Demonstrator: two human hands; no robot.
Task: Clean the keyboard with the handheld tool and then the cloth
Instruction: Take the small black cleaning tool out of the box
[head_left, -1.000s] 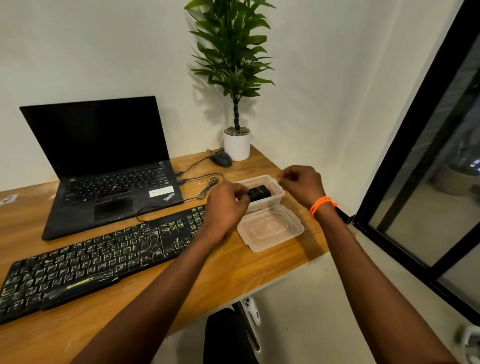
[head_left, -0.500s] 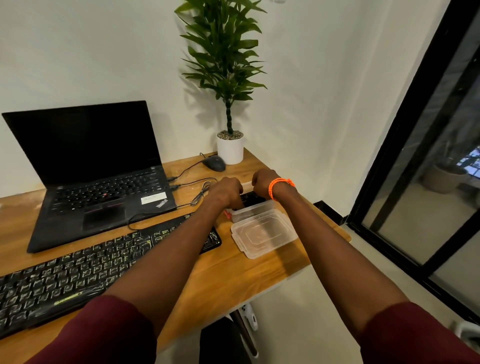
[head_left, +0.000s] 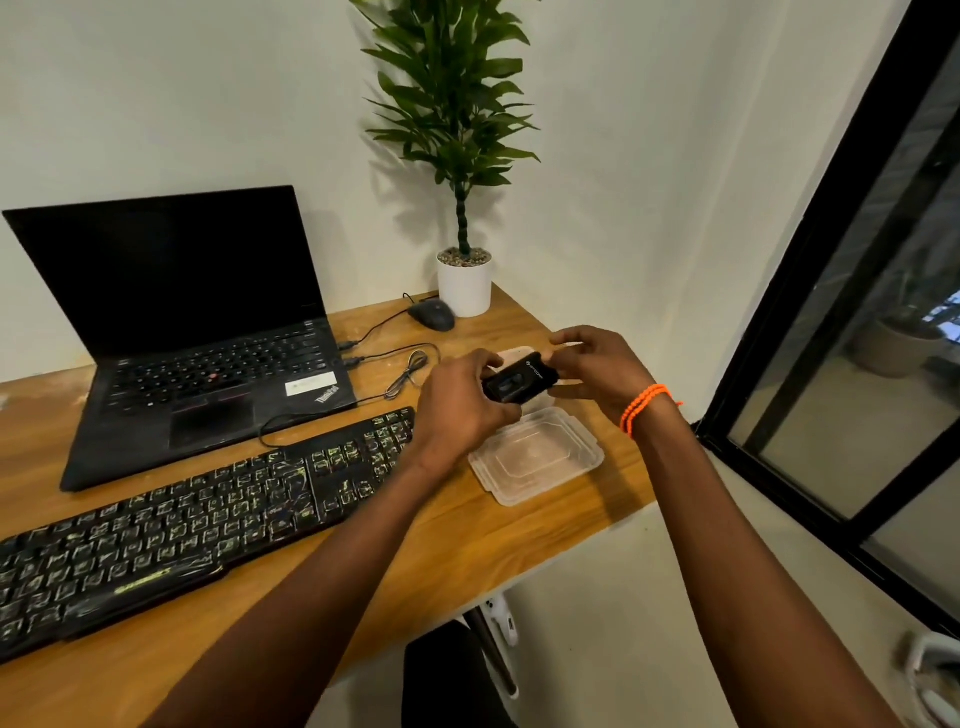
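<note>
half a second ago both hands were down in the clear plastic container (head_left: 519, 355) at the desk's right end; now they have lifted the small black handheld tool (head_left: 521, 378) out and hold it above the container, over the clear plastic lid (head_left: 537, 455) lying beside it. the left hand (head_left: 460, 402) grips the tool's near end with curled fingers, and the right hand (head_left: 602, 369), an orange beaded bracelet (head_left: 643, 406) at its wrist, pinches the far end. the tool is a flat, rounded black block with a pale logo on top and a dark oval recess. the long black keyboard (head_left: 182, 519), its keys smeared with yellowish marks, lies on the wooden desk (head_left: 467, 540) left of the lid, in front of the open black laptop (head_left: 197, 332).
</note>
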